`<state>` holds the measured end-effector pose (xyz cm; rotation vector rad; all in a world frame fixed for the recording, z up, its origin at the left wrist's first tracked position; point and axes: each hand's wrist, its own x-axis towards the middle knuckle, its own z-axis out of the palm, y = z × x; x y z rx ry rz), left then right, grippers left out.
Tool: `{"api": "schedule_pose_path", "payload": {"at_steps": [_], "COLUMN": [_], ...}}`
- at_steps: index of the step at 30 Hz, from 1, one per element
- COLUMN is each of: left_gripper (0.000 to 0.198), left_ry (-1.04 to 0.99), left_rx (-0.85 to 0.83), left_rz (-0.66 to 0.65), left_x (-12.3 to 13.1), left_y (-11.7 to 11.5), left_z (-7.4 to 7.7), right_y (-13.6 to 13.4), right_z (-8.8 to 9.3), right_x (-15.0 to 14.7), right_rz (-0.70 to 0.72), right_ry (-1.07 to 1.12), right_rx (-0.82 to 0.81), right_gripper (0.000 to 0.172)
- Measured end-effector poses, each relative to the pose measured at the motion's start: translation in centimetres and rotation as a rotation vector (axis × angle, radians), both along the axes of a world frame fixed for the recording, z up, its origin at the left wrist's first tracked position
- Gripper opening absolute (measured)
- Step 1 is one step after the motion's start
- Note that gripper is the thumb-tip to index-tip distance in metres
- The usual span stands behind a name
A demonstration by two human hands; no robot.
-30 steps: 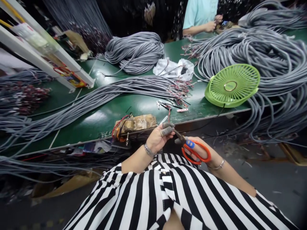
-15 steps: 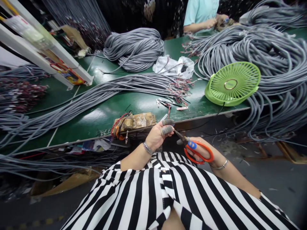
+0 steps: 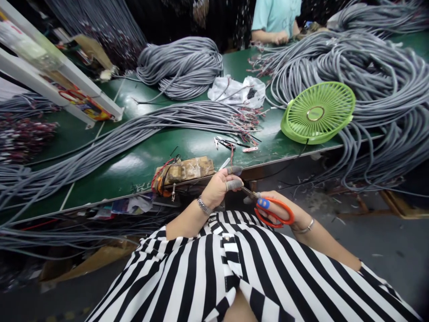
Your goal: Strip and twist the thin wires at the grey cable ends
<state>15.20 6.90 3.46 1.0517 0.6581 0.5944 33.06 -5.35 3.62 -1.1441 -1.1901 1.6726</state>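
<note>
My left hand [image 3: 217, 188], with grey covers on its thumb and forefinger, is closed in a pinch at the bench's front edge. What it pinches is too small to make out. A thin white strip [image 3: 224, 164] and a reddish wire [image 3: 232, 154] show just beyond these fingers. My right hand [image 3: 276, 208] grips orange-handled scissors [image 3: 290, 212] with blue tape at the pivot. Their blades point left, with the tips close to my left fingertips; whether they touch anything is unclear. Beyond my hands lie small black-and-white tools or clips [image 3: 228, 143] and a pinkish-white piece [image 3: 250, 149].
Long grey cables [image 3: 161, 117] with stripped reddish ends cross the green bench [image 3: 187, 138]. Coiled cables [image 3: 184, 65] lie behind, beside a plastic bag [image 3: 219, 89]. A green fan [image 3: 318, 112] stands right, a taped block [image 3: 196, 168] left. Another person [image 3: 273, 20] works across the bench.
The view has shifted slightly, so the bench things appear further left. My right hand and the scissors have dipped a little toward my body; both hands keep their grip.
</note>
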Motion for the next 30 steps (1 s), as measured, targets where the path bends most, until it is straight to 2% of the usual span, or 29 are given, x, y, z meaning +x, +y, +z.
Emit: {"api": "schedule_pose_path", "payload": {"at_steps": [8,12,18,21,24,28,30], "left_gripper": [0.058,0.059,0.051,0.046,0.044,0.044,0.045], "left_ry": [0.047,0.037,0.058,0.131,0.22,0.3,0.303], "left_rx": [0.042,0.036,0.067,0.094,0.109,0.058,0.024], "left_rz": [0.068,0.099,0.108,0.061,-0.042,-0.205,-0.252], "left_x": [0.3,0.8,1.3,1.1,1.0,1.2,1.3], "left_y": [-0.3,-0.3,-0.7,-1.4,-2.2,-3.0,-3.1], "left_z": [-0.5,0.2,0.6,0.5,0.6,0.9,0.9], "right_y": [0.1,0.5,2.2,3.1,3.7,4.1,4.2], "right_z": [-0.8,-2.0,-3.8,-3.8,-3.5,-3.2,-3.2], "right_x": [-1.3,-2.0,-1.5,-0.7,-0.2,-0.6,-1.0], "right_rz": [-0.119,-0.168,-0.217,-0.268,-0.287,-0.429,-0.441], "right_ry": [0.054,0.207,0.489,0.584,0.635,0.639,0.621], "right_rx": [0.015,0.004,-0.077,-0.049,-0.024,-0.009,-0.028], "right_gripper": [0.047,0.048,0.063,0.065,0.067,0.067,0.068]}}
